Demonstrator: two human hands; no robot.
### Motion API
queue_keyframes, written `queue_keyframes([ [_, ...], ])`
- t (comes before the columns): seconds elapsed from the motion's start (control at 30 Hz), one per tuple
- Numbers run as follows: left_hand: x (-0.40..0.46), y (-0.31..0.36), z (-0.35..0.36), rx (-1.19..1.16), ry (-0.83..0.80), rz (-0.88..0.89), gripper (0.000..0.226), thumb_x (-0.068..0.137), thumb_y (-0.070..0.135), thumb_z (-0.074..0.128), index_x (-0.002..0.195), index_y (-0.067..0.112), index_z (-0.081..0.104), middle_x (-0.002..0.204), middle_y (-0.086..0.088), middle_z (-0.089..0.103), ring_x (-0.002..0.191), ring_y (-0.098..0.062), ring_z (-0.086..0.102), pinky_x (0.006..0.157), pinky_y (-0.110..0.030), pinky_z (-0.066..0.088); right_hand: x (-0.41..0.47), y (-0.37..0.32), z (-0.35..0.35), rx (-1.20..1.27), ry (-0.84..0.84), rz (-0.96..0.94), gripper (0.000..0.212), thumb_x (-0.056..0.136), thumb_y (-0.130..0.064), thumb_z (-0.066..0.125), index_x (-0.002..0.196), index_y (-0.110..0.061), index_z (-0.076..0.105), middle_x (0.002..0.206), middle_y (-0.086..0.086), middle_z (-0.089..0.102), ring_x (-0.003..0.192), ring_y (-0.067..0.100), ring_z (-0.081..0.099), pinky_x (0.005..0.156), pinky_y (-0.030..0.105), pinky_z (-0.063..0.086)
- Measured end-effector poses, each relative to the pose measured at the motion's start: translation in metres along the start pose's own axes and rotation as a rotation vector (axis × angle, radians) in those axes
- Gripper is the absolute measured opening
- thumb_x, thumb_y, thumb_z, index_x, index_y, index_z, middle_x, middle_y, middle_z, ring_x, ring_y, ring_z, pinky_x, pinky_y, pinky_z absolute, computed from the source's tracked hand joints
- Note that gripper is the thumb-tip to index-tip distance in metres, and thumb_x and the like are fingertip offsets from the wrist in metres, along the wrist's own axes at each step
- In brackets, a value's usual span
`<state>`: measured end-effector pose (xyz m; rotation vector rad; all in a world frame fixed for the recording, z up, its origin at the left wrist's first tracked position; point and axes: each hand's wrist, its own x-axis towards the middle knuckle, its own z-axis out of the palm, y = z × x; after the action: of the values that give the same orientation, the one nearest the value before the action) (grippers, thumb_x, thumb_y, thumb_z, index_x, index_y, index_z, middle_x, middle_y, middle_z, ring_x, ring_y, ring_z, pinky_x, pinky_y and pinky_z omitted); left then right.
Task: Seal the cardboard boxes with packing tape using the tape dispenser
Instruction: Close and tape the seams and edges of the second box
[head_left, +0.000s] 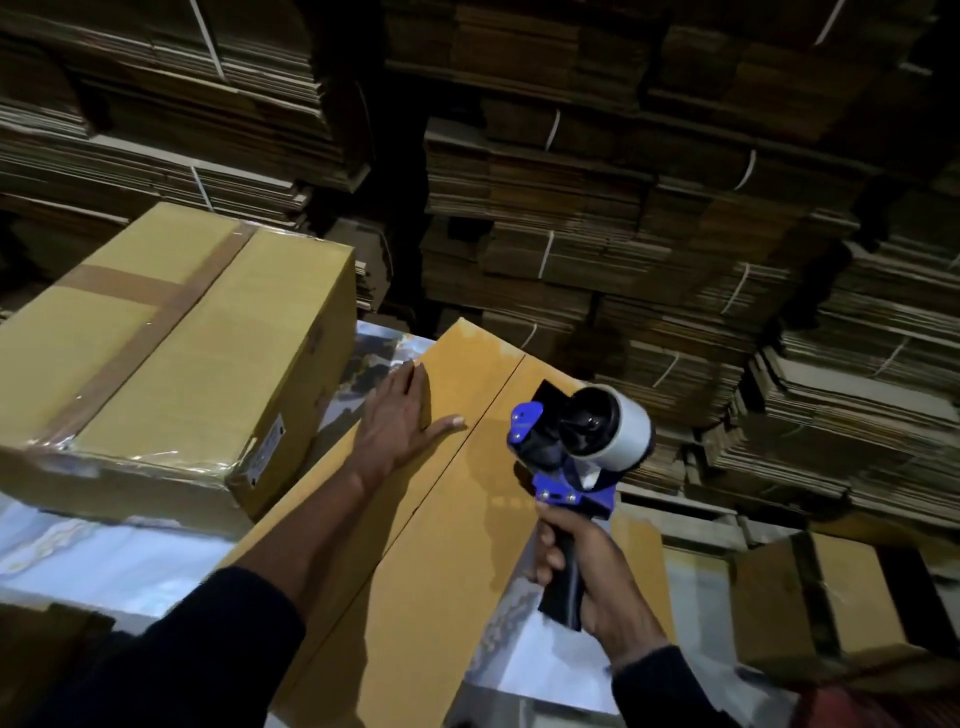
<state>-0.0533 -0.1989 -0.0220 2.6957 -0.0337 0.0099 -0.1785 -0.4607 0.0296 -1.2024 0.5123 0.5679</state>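
Left hand (400, 415) flat, fingers straight, on the unsealed box (415, 519) — right hand (587, 571) grips the tape dispenser (576, 441)

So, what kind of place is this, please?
Probably a packing warehouse or carton store: tied bundles of flat cardboard fill the background, a taped box sits nearby, and the right hand holds a tape dispenser.

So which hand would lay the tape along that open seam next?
The right hand: it already grips the handle of the tape dispenser, raised over the untaped box. The left hand lies flat on the box's far flap beside the seam, well placed to steady it.
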Motion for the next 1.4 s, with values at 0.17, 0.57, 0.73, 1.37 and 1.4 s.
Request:
queue_keyframes([
  [0.17,-0.002,0.007,0.003,0.017,0.04,-0.035,0.11,0.086,0.085,0.043,0.162,0.008,0.018,0.164,-0.016,0.028,0.148,-0.032,0.031,0.119,-0.049,0.03,0.022,-0.081,-0.002,-0.056,-0.075,0.01,0.026,0.08,-0.029,0.074,0.071,-0.015,0.055,0.048,-0.001,0.032,0.039,0.018,0.033,0.044,0.029,0.034],
  [0.57,0.01,0.02,0.021,0.032,0.188,-0.17,0.101,0.085,0.089,0.039,0.153,0.015,0.038,0.154,-0.011,0.044,0.139,-0.029,0.044,0.106,-0.046,0.041,0.128,-0.235,-0.011,-0.284,-0.289,0.212,0.044,0.091,-0.032,0.07,0.093,0.012,0.068,0.063,0.003,0.054,0.034,0.003,0.044,0.033,0.017,0.043],
  [0.73,0.024,0.031,0.026,-0.017,0.213,-0.19,0.109,0.079,0.089,0.031,0.154,0.011,0.041,0.158,-0.013,0.04,0.146,-0.032,0.037,0.117,-0.047,0.03,0.17,-0.258,-0.019,-0.267,-0.398,0.281,0.037,0.088,-0.031,0.074,0.088,0.006,0.067,0.069,0.001,0.053,0.037,0.002,0.047,0.037,0.016,0.047],
  [1.37,0.166,0.044,0.023,-0.989,0.306,-0.163,0.053,0.096,0.022,0.075,0.145,0.015,0.057,0.143,-0.001,0.061,0.132,-0.008,0.056,0.103,-0.013,0.045,0.252,-0.282,0.025,-0.518,-0.387,0.298,0.019,0.085,-0.013,0.064,0.086,0.006,0.067,0.062,0.004,0.047,0.036,0.004,0.037,0.035,0.019,0.04],
  [1.4,0.171,0.043,0.024,-1.012,0.317,-0.161,0.053,0.096,0.018,0.075,0.146,0.014,0.056,0.143,-0.003,0.061,0.131,-0.008,0.057,0.102,-0.01,0.044,0.255,-0.28,0.027,-0.527,-0.39,0.297,0.019,0.087,-0.013,0.063,0.087,0.006,0.067,0.062,0.004,0.048,0.036,0.005,0.037,0.036,0.019,0.04],
])
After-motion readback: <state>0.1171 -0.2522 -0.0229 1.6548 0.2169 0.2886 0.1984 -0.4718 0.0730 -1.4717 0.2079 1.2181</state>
